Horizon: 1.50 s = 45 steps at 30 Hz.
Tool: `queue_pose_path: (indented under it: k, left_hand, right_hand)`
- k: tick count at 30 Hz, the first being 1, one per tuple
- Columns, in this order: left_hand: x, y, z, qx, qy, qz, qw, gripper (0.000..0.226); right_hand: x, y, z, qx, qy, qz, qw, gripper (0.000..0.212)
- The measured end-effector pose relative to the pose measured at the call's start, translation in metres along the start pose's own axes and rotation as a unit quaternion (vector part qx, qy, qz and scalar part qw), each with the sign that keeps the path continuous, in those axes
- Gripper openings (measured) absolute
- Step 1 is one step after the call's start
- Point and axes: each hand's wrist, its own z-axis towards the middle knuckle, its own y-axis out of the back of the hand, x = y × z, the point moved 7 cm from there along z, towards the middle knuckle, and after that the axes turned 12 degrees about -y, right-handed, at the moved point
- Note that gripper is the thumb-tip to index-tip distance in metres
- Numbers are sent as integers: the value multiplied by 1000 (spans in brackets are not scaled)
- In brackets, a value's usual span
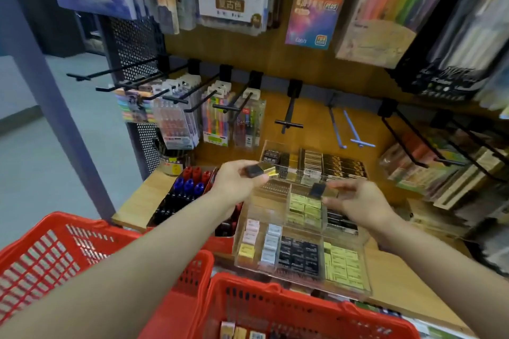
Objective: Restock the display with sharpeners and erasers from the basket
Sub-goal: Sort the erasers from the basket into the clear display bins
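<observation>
My left hand (237, 181) pinches a small black-and-gold eraser (260, 170) above the back rows of the clear acrylic display (303, 270). My right hand (358, 201) pinches a second dark eraser (318, 190) over the middle row, just above a compartment of pale yellow erasers (304, 210). The display's compartments hold pink, white, black and yellow erasers. A red basket (289, 300) at the bottom edge holds a few small packs (242, 331). Another red basket (82, 253) sits to the left under my left forearm.
A box of red, blue and black pens (190, 187) stands left of the display on the wooden shelf (143, 201). Black peg hooks (289, 121) with hanging marker packs (217, 124) jut out above. Stacked stationery (440, 173) fills the right side.
</observation>
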Motion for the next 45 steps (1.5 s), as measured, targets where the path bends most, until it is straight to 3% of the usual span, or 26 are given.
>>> queue_pose_path:
  k: [6,11,17,21,25,28,37,40,43,45]
  left_hand:
    - [20,-19,84,-17,-9,39,999,31]
    - [41,-35,108,14,-4,58,998,38]
    - [53,-27,107,4,-24,99,995,42]
    - [42,-32,113,-1,-72,143,987,47]
    - [28,-52,130,5,-91,210,974,47]
    - [30,-69,143,32,-68,270,960,51]
    - [43,-93,149,30,-43,393,918,50]
    - [41,-89,149,25,-52,337,940,45]
    - [42,-86,142,109,-43,249,961,42]
    - [43,-91,138,189,-17,264,946,46]
  right_hand:
    - [43,-21,115,-64,49,-106,991,39]
    - [73,-60,166,-97,121,-210,965,31]
    - [59,-76,192,-175,84,-291,937,19]
    - [63,-74,190,-214,76,-349,909,26]
    - [51,-52,172,-150,108,-175,967,22]
    - [35,-30,151,-129,112,-63,983,19]
    - [22,-7,112,-134,183,-14,974,22]
    - [18,-1,108,-140,183,-19,973,23]
    - [15,5,106,-146,170,-1,975,22]
    - [15,8,105,-145,168,18,975,23]
